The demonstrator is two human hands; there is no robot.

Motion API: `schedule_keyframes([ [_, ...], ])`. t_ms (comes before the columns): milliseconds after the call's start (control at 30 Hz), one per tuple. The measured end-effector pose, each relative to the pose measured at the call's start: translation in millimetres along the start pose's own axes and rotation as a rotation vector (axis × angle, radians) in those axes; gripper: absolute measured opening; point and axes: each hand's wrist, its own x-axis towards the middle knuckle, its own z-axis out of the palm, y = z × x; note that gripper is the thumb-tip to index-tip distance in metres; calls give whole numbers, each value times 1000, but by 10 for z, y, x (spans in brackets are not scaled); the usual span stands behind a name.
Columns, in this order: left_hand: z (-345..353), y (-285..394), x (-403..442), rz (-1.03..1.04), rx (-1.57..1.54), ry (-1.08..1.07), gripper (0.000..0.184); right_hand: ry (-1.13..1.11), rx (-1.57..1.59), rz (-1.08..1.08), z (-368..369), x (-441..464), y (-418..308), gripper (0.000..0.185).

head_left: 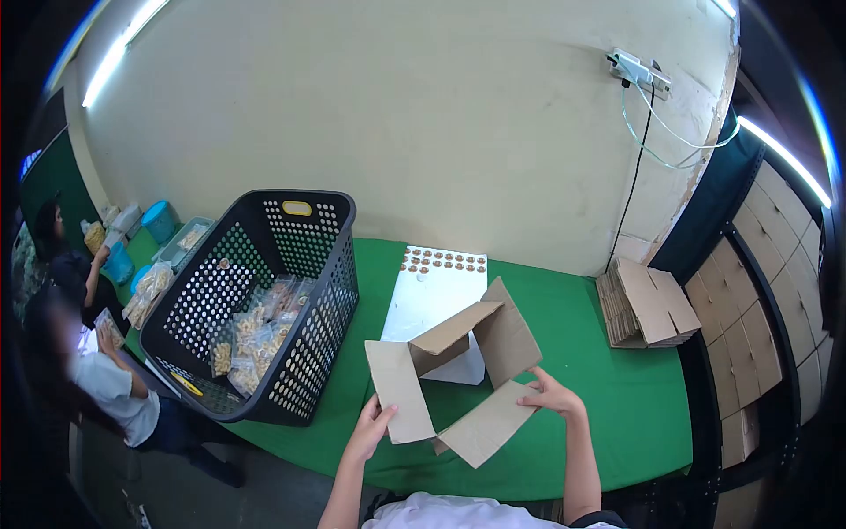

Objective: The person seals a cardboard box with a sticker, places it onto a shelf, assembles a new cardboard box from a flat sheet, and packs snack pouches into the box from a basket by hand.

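Over green-covered table (617, 414): brown cardboard box (509, 346) opened out, not closed up, green showing through middle. Left hand (370, 428) pinches left flap (401, 392), right hand (555, 394) near-right flap (489, 428), fingers closed on cardboard. Flattened brown cardboard stack (652, 304) unopened; clear plastic packets (256, 344) lie in black perforated basket (330, 335).

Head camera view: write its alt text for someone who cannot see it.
A person's left hand and right hand hold an open cardboard box by its flaps above a green table. A black basket with filled plastic bags stands to the left, and stacked flat cardboard lies to the right.
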Motion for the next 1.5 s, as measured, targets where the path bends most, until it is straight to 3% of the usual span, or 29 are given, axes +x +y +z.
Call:
schedule_keyframes([
  [167, -201, -51, 44, 110, -125, 27, 33, 158, 127, 1, 207, -267, 61, 59],
  [267, -247, 55, 55, 115, -136, 38, 33, 77, 104, -12, 249, -566, 139, 59],
  [400, -303, 24, 114, 120, -51, 23, 31, 142, -123, -42, 532, -1034, 142, 56],
  [500, -322, 51, 116, 96, 67, 7, 30, 46, -288, 146, 640, -1164, 135, 59],
  [600, -354, 24, 123, 74, 73, 7, 30, 103, -199, 161, 667, -1196, 167, 60],
  [800, -399, 30, 202, 93, 107, 26, 31, 421, 198, -50, 727, -1064, -31, 57],
  [900, -403, 67, 201, 94, 133, 22, 32, 245, -324, 39, 553, -965, -48, 65],
  [1000, -424, 104, 222, 78, 156, 14, 33, 289, -539, 19, 637, -938, -159, 70],
  [1100, -437, 127, 228, 63, 169, -4, 34, 581, -756, -123, 677, -730, 73, 69],
  [1200, -421, 114, 227, 88, 177, 7, 34, 407, -1038, -78, 600, -540, 18, 72],
  [1300, -427, 149, 258, 106, 186, -1, 34, 278, -1098, -166, 425, -160, 158, 69],
  [1333, -446, 181, 281, 110, 190, -7, 34, 208, -1080, -189, 421, -111, -21, 78],
  [1433, -483, 271, 335, 114, 236, -50, 34, 73, -1263, -449, 388, 107, -209, 82],
  [1500, -509, 329, 344, 96, 300, -48, 34, 150, -1130, -542, 383, 361, -218, 91],
])
